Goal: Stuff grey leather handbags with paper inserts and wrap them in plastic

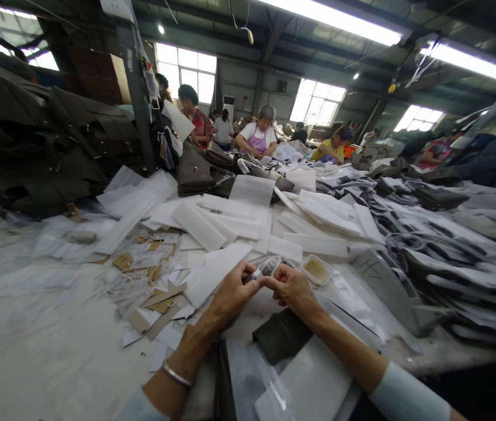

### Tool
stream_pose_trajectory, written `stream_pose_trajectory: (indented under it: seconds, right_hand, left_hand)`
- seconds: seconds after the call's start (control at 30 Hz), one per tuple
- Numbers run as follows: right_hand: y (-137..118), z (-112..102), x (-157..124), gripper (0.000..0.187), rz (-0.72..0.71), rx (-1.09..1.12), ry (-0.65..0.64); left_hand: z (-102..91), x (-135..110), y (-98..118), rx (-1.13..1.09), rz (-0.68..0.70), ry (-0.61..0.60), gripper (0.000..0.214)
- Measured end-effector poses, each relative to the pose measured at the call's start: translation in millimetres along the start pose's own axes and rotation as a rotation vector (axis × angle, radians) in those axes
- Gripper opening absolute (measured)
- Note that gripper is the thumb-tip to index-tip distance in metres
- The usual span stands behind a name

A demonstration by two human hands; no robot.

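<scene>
My left hand and my right hand meet over the table, fingers closed in a pinch. Between and just beyond them is a small grey strap-like piece with white wrapping; its exact kind is not clear. The left thumb and fingers pinch its near end, and the right fingers close at its other side. Beneath my forearms lies a dark olive bag, partly covered by a white sheet and clear plastic. A small clear tub with yellowish contents stands just beyond my right hand.
White paper sheets spread across the middle. Tags and brown card pieces lie left on the white table. Dark bags are heaped far left; grey bag parts are stacked right. Several people work across the table.
</scene>
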State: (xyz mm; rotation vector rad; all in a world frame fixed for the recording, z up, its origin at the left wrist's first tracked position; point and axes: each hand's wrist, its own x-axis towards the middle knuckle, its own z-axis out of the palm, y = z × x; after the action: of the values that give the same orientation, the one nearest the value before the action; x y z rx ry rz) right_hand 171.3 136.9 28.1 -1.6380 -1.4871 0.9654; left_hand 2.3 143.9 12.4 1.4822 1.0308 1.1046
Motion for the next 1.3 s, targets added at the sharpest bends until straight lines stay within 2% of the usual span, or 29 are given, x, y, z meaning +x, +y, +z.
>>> stream_pose_trajectory:
  seconds: [0.07, 0.17, 0.23, 0.33, 0.4, 0.5, 0.57, 0.63, 0.8, 0.83, 0.9, 0.97, 1.07, 1.1, 1.13, 1.2, 1.3]
  right_hand:
    - [4, -5, 1, 0.04, -0.071, -0.065, -0.011]
    - [10, -18, 3, 0.04, -0.253, -0.283, -0.01]
    - [12, -30, 3, 0.04, -0.365, -0.408, 0.045]
    - [3, -42, 2, 0.034, -0.53, -0.478, 0.126]
    - [-12, -44, 4, 0.026, -0.707, -0.546, 0.075]
    - [-36, -36, 12, 0.045, -0.938, -0.713, -0.116]
    - [-49, -26, 21, 0.048, -0.979, -0.84, -0.24]
    - [-56, -16, 32, 0.037, -0.973, -0.956, -0.324]
    - [-56, 1, 59, 0.016, -0.979, -1.105, -0.377]
    - [-56, -1, 62, 0.02, -0.955, -1.101, -0.356]
    - [-57, -11, 64, 0.039, -0.887, -1.027, -0.272]
    - [-60, -33, 55, 0.049, -0.813, -0.862, -0.158]
    - [-57, -79, 18, 0.02, -0.631, -0.569, -0.013]
    - [-51, -95, 0, 0.019, -0.521, -0.491, 0.003]
    - [-42, -108, -19, 0.025, -0.383, -0.417, -0.003]
    - [-12, -128, -61, 0.036, -0.074, -0.246, -0.134]
    - [51, -133, -122, 0.047, 0.43, -0.033, -0.353]
  left_hand:
    - [-1.1, 3, -3, -0.12, -0.079, -0.058, 0.028]
    - [-4.1, 6, -5, -0.344, -0.195, -0.083, 0.03]
    - [-6.5, 7, -3, -0.442, -0.245, -0.069, 0.031]
    - [-8.0, 8, -2, -0.471, -0.27, -0.073, 0.032]
    - [-7.8, 8, -2, -0.458, -0.261, -0.084, 0.031]
    - [-7.9, 7, -2, -0.459, -0.256, -0.095, 0.032]
    - [-9.1, 7, -2, -0.467, -0.277, -0.103, 0.035]
    - [-10.6, 9, -4, -0.451, -0.298, -0.113, 0.038]
    - [-13.0, 18, -14, -0.35, -0.271, -0.042, 0.046]
    - [-13.7, 19, -16, -0.322, -0.25, -0.011, 0.048]
    - [-16.3, 22, -21, -0.224, -0.188, 0.062, 0.054]
    - [-20.4, 24, -26, -0.095, -0.127, 0.119, 0.058]
    - [-27.5, 26, -33, 0.056, -0.089, 0.137, 0.063]
    - [-29.6, 27, -36, 0.092, -0.094, 0.138, 0.062]
    - [-31.3, 28, -38, 0.125, -0.102, 0.14, 0.06]
    - [-33.9, 31, -43, 0.175, -0.123, 0.153, 0.053]
    - [-35.9, 36, -49, 0.185, -0.156, 0.171, 0.046]
